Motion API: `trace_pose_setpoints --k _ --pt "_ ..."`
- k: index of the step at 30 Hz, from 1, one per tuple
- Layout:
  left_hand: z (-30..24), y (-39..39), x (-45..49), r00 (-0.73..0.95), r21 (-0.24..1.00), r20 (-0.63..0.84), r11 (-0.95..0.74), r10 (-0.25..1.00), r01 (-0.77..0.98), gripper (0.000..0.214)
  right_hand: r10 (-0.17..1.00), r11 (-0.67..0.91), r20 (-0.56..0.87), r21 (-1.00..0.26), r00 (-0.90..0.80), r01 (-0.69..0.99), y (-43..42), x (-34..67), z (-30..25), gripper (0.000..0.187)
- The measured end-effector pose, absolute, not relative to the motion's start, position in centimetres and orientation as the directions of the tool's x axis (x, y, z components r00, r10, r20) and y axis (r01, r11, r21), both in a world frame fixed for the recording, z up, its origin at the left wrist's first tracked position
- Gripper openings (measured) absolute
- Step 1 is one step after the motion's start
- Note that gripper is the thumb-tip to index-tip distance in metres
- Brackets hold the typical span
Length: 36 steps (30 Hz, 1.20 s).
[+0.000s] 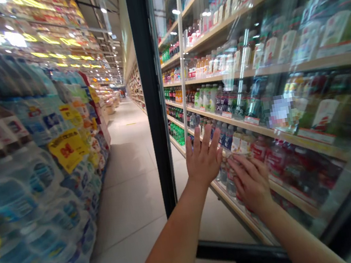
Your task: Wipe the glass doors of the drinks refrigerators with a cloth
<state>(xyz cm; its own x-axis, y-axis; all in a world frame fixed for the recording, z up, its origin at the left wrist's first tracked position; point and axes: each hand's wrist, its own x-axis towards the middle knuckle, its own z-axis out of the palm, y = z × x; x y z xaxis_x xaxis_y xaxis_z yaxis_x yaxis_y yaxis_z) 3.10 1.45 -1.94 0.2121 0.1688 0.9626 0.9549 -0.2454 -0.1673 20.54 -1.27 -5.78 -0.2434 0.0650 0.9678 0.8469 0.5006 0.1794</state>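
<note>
A glass door (156, 121) with a black frame stands in front of me. My left hand (203, 158) is raised against its glass, fingers spread and stretched out. Lower and to the right, my right hand (251, 181) lies against the glass, its fingers extended, slightly bent and close together. No object shows in either hand. Through the pane, beyond my hands, I see shelves (283, 133) of bottled drinks. Red-labelled bottles (275, 155) appear just right of my right hand. The glass reflects lights, and the right side is blurred.
At left stand stacked packs of bottled water (7, 195), with yellow price signs (69, 149) on them. A tiled aisle (129, 157) runs ahead between these stacks and the door. The door's black bottom rail (235, 249) crosses low in front of me.
</note>
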Motion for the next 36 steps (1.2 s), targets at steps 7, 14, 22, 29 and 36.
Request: trace_pose_setpoints --k 7,14,22,29,36 --pt "-2.0 1.5 3.0 0.208 -0.163 0.963 -0.249 0.17 0.955 0.061 0.017 0.466 0.999 0.023 -0.034 0.885 -0.9 21.3 -4.2 0.045" --pt "-1.8 1.5 3.0 0.217 -0.173 0.964 -0.258 0.153 0.951 0.062 0.095 0.531 0.964 0.163 -0.249 0.832 -1.4 20.5 -5.6 0.048" --pt "-1.9 1.5 3.0 0.21 -0.168 0.967 -0.26 0.144 0.951 0.066 0.085 0.504 0.986 0.084 -0.146 0.86 -1.4 21.2 -5.5 0.05" --pt "-1.9 1.5 2.9 0.222 -0.183 0.966 -0.258 0.134 0.949 0.063 0.073 0.486 0.997 -0.001 -0.039 0.874 -1.6 21.9 -3.9 0.043" --pt "-2.0 1.6 2.9 0.222 -0.18 0.964 -0.259 0.146 0.949 0.068 0.15 0.573 0.965 0.092 -0.214 0.815 -1.9 20.8 -5.6 0.043"
